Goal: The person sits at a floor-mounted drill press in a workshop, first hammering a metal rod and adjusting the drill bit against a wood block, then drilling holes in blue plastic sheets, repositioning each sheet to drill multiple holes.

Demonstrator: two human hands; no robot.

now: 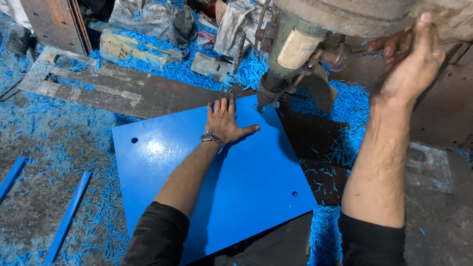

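A large blue sheet (246,187) with small round holes near its corners lies flat under a worn green-and-grey machine (295,44). My left hand (225,120) rests flat on the sheet's far part, fingers spread, a metal watch on the wrist. The machine's punch tip (261,101) sits at the sheet's far corner, just right of that hand. My right hand (411,59) is raised and wrapped around a lever or handle on the machine's right side.
Blue plastic chips (172,69) litter the floor and table. A rusty steel plate (108,86) lies behind the sheet. Two blue strips (66,216) lie at the left. Sacks (152,19) and a wooden block sit at the back.
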